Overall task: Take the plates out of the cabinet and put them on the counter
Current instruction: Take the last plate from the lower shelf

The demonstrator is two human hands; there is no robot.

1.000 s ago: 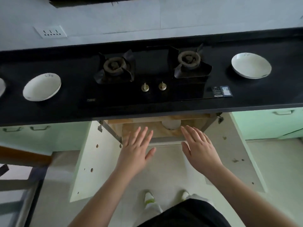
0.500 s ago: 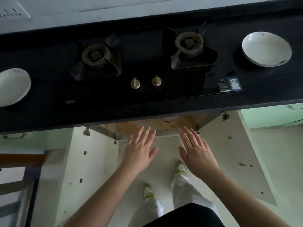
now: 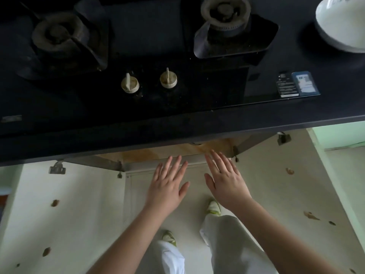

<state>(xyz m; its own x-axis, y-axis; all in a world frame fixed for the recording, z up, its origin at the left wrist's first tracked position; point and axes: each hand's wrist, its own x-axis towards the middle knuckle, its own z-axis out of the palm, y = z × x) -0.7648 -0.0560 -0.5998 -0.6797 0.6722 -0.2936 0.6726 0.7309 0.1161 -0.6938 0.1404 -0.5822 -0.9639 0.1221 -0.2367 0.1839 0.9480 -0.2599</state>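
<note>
The cabinet under the black counter stands open, and only a strip of its wooden shelf shows below the counter edge. My left hand and my right hand are flat with straight fingers, side by side, fingertips at the cabinet's front edge, holding nothing. A white plate sits on the counter at the far right. Any plate inside the cabinet is hidden by the counter.
A gas hob with two burners and two knobs fills the counter's middle. Both cabinet doors swing out to either side. My feet stand on the floor between them.
The view has moved closer and lower toward the counter; the left plate has left the view and the plate in the cabinet is now hidden. Both hands stay flat at the cabinet opening.
</note>
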